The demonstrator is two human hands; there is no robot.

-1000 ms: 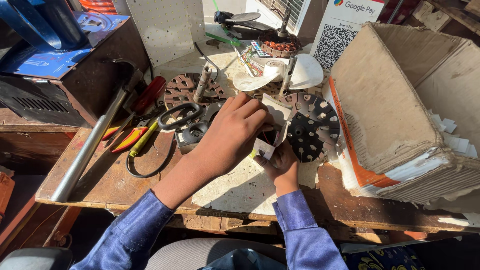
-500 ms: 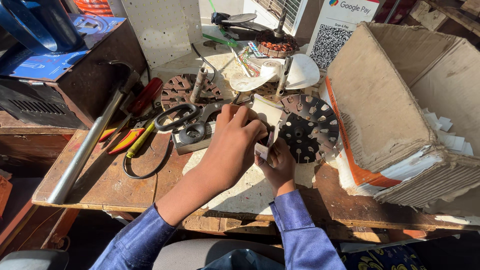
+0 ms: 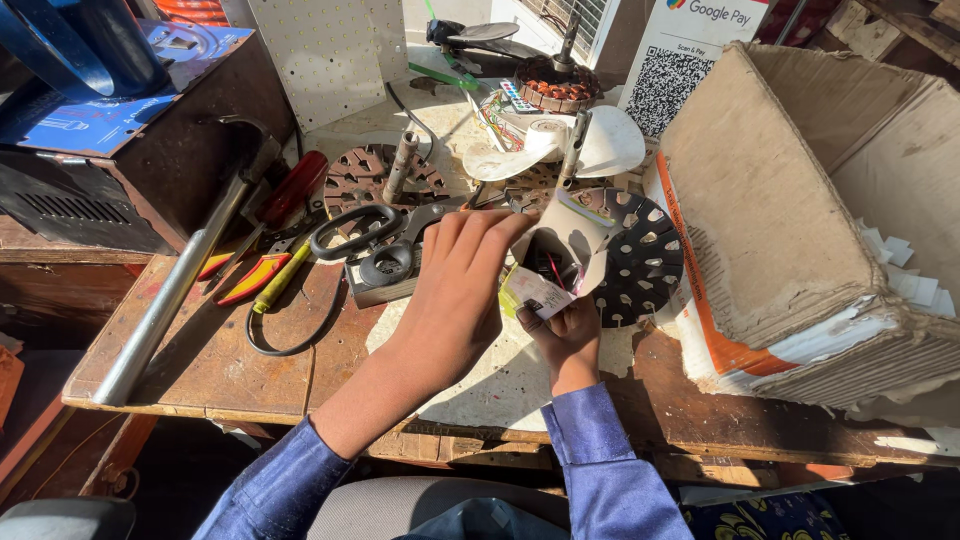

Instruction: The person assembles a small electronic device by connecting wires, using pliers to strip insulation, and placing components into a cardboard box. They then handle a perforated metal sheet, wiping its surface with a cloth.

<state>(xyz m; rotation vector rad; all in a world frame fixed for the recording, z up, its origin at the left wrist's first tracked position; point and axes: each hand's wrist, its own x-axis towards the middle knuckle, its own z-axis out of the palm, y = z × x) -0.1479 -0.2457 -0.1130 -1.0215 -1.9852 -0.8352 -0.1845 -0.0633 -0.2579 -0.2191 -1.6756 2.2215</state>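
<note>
My right hand (image 3: 567, 335) grips a small white carton (image 3: 560, 255) from below, tilted, with its top flaps open and something dark with a red wire inside. My left hand (image 3: 455, 290) reaches across, its fingertips on the carton's open flap. Both hands hover over the middle of a worn wooden workbench (image 3: 230, 370). Just right of the carton lies a black perforated metal disc (image 3: 645, 260).
A large torn cardboard box (image 3: 790, 210) stuffed with white paper fills the right side. Scissors (image 3: 375, 235), pliers with red and yellow grips (image 3: 255, 275), a long metal rod (image 3: 170, 300), a rusty rotor disc (image 3: 365, 175) and a white fan blade (image 3: 580, 150) crowd the bench. A dark metal case (image 3: 130, 150) stands left.
The carton has been lifted and turned so its open top faces me. My left hand has moved from covering it to pulling at its flap.
</note>
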